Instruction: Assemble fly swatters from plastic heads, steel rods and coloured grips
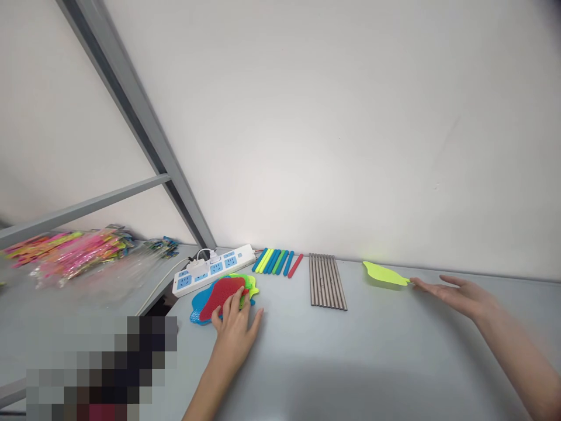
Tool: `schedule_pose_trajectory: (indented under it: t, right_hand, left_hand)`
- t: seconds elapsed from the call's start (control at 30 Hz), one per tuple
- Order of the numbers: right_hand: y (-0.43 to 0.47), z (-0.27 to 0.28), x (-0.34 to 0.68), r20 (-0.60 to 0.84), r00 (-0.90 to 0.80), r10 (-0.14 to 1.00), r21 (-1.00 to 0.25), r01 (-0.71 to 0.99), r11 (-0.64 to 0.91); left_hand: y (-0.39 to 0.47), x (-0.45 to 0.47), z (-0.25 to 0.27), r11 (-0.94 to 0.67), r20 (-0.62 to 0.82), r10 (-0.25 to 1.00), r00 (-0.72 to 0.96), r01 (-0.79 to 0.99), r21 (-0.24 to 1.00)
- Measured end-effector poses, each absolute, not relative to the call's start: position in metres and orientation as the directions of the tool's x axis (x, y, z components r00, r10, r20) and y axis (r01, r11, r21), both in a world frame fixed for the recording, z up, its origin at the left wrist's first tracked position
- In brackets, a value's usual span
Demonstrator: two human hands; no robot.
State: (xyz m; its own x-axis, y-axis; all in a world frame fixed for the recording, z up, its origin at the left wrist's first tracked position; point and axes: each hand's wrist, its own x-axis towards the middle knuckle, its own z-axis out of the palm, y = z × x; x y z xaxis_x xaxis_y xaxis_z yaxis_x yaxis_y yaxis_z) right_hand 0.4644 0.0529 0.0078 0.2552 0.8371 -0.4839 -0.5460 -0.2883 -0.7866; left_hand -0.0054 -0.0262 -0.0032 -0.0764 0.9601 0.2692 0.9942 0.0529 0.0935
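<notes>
My left hand (235, 321) rests with spread fingers on a stack of perforated plastic fly swatter heads. On top lies a red head (221, 297), partly hidden by the fingers. A blue head (201, 302) and a yellow-green one (253, 284) show from beneath it. Over on the right, my right hand (460, 298) is palm up with its fingers stretched out. Its fingertips are at the thin stem of a single yellow-green fly swatter head (384, 273), whose shadow falls on the table below. Whether the fingers touch the stem is unclear.
Several coloured handles (274, 261) and a row of metal tubes (326, 280) lie on the grey table (377, 339). A white power strip (214, 269) with plugs sits behind the stack. Bagged colourful items (83, 251) lie at left, beyond a grey metal post (149, 123). A pixelated patch covers the lower left.
</notes>
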Motion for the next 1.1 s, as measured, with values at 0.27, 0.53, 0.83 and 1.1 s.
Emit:
schedule_pose_trajectory:
  t: [0.27, 0.53, 0.83, 1.1]
  right_hand:
    - [0.053, 0.001, 0.502, -0.622, -0.062, 0.78, -0.606, -0.593, -0.53]
    - [0.046, -0.022, 0.508, -0.536, 0.097, 0.838, -0.666, -0.659, -0.35]
    - [0.051, -0.037, 0.486, -0.406, 0.249, 0.88, -0.775, -0.604, -0.187]
    - [0.058, -0.041, 0.478, -0.367, 0.236, 0.9, -0.839, -0.501, -0.211]
  left_hand:
    - [-0.049, 0.011, 0.029, 0.014, 0.517, 0.85, -0.1, 0.986, 0.168]
    - [-0.058, 0.027, 0.044, -0.008, 0.614, 0.773, -0.159, 0.966, 0.26]
    - [-0.079, 0.041, 0.065, -0.19, 0.669, 0.742, -0.041, 0.944, 0.269]
    - [-0.086, 0.053, 0.062, -0.227, 0.632, 0.774, -0.028, 0.92, 0.319]
